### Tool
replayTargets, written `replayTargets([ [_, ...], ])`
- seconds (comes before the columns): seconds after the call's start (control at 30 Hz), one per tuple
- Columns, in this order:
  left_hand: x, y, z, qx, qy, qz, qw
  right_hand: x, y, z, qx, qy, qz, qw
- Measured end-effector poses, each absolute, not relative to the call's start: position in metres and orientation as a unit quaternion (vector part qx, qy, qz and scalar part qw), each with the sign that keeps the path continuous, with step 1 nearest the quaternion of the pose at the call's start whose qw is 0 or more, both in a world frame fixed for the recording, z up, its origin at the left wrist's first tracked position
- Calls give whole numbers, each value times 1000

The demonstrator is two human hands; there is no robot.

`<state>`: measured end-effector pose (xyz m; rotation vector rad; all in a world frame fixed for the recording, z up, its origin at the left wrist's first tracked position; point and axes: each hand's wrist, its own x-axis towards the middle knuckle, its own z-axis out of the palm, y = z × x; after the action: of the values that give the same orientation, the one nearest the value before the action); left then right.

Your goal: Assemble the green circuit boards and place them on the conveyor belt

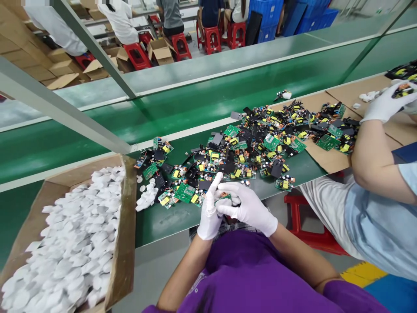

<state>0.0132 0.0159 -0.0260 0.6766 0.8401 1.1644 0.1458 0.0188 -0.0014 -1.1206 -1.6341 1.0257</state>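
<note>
Both my hands wear white gloves and meet at the near edge of the green bench. My left hand and my right hand are closed together on a small green circuit board, mostly hidden between the fingers. Just beyond them lies a wide heap of small circuit boards with yellow and black parts. A few white round pads lie on the bench left of my hands.
A cardboard box full of white round pads stands at the left. A co-worker sits at my right, a gloved hand on a board over brown cardboard. A green conveyor and metal frame bar lie beyond; people on red stools behind.
</note>
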Motion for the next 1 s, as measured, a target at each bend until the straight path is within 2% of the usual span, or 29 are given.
replayTargets([
  [0.3,19,24,-17,370,443,537,615,145,26,-7,-359,-681,305,561],
  [0.43,18,27,-14,444,440,530,572,143,27,0,-348,-699,257,570],
  [0.6,21,24,-20,365,463,504,631,140,22,-2,-409,-672,259,560],
  [0.7,24,21,-21,365,472,543,591,138,19,-6,-456,-661,271,531],
  [0.83,28,18,-19,383,478,570,548,136,17,-7,-434,-654,293,546],
  [1.0,30,17,-22,380,472,559,566,133,17,-8,-418,-622,335,571],
])
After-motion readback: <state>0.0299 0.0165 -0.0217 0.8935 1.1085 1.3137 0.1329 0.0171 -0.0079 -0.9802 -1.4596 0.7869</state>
